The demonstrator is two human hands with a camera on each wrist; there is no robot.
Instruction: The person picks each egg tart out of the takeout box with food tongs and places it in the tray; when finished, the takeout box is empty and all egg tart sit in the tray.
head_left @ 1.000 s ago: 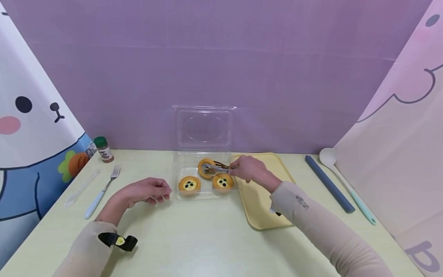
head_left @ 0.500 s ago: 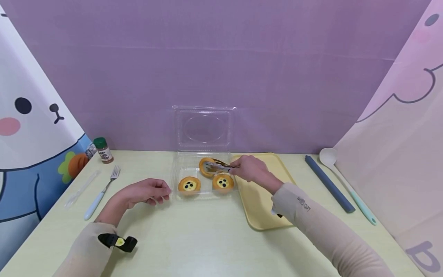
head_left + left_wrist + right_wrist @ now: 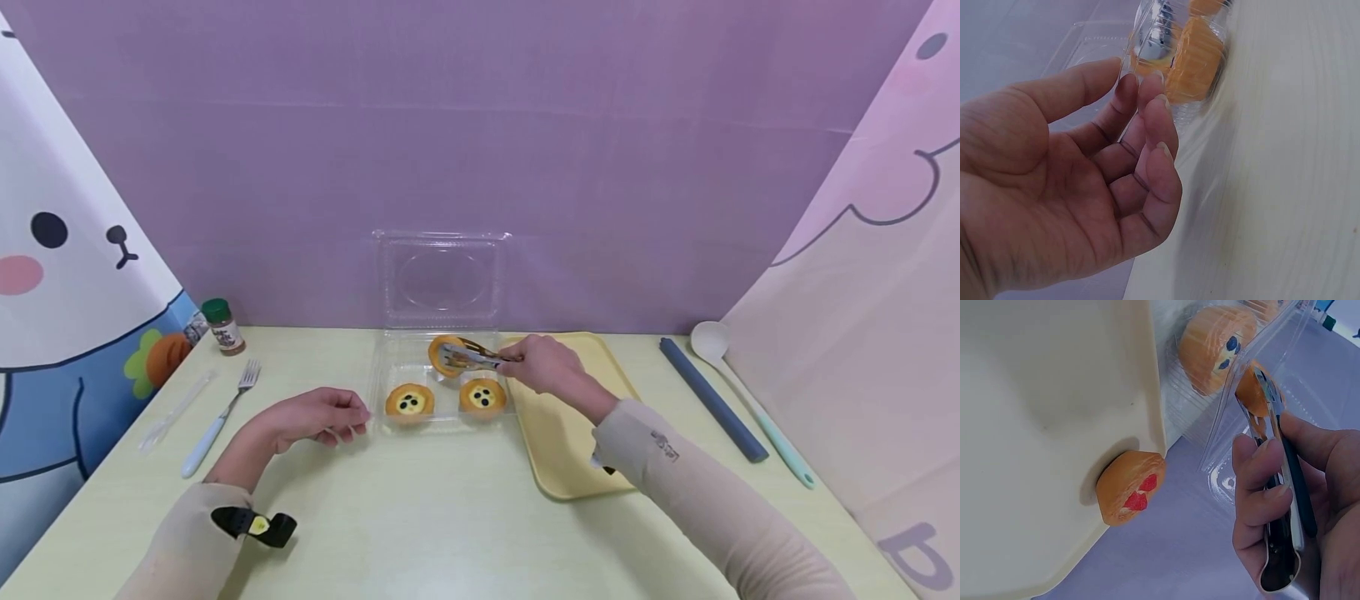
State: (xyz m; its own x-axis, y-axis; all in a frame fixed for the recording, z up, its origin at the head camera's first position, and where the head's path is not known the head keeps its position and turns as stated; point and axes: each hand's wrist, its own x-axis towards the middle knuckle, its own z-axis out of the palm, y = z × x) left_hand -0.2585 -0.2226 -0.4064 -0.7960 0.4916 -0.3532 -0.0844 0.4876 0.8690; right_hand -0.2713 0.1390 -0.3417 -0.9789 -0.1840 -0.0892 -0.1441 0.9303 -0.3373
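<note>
My right hand (image 3: 546,365) grips metal tongs (image 3: 1297,481) with dark handle grips. Their tips hold a tilted egg tart (image 3: 437,357) over the back of an open clear plastic container (image 3: 390,367). Two more tarts sit in its front: a left tart (image 3: 410,402) and a right tart (image 3: 483,397), both topped with dark berries. At the container's front left corner is my left hand (image 3: 318,414). In the left wrist view, its thumb and index finger (image 3: 1125,90) pinch the rim, with the other fingers loosely curled.
A yellow tray (image 3: 562,479) lies right of the container, bearing a tart with red fruit (image 3: 1132,487). Further right are a blue-grey bar (image 3: 712,398) and a ladle (image 3: 757,404). At left stand a green-capped jar (image 3: 225,327), a fork (image 3: 221,417) and a clear plastic utensil (image 3: 176,410).
The tart in the tongs has moved slightly up and back and tilted more. My left hand has stayed at the container's corner.
</note>
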